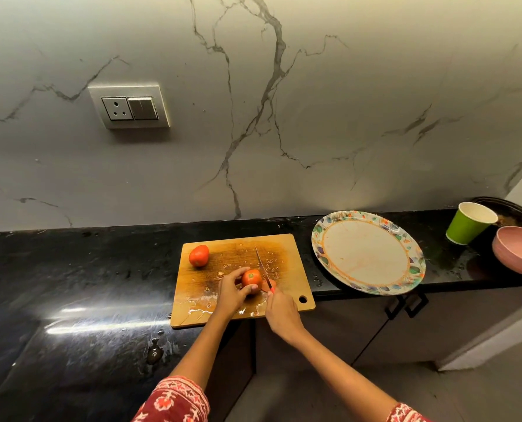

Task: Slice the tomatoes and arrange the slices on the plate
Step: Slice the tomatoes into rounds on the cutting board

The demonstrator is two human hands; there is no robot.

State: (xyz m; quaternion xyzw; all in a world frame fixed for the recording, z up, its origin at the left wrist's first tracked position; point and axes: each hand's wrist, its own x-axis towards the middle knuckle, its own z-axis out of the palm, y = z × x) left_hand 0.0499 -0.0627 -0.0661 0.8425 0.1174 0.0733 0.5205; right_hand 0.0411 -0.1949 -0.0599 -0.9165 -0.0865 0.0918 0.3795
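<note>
Tomato (251, 278): on wet wooden board (287, 257), black counter (71, 269), marble wall (345, 102).
Left hand (232, 292): grips it.
Right hand (281, 312): holds knife (261, 264), blade beside it.

Green paper cup (469, 223) is sitting by a pink bowl (517, 250) on the black counter (71, 284), wall socket (129, 106) hanging on marble.

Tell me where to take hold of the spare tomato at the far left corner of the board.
Grip the spare tomato across its rounded sides, coming from above. It lies free on the cutting board, nothing touching it, apart from the knife and both hands, so the left hand could probably reach it safely.
</note>
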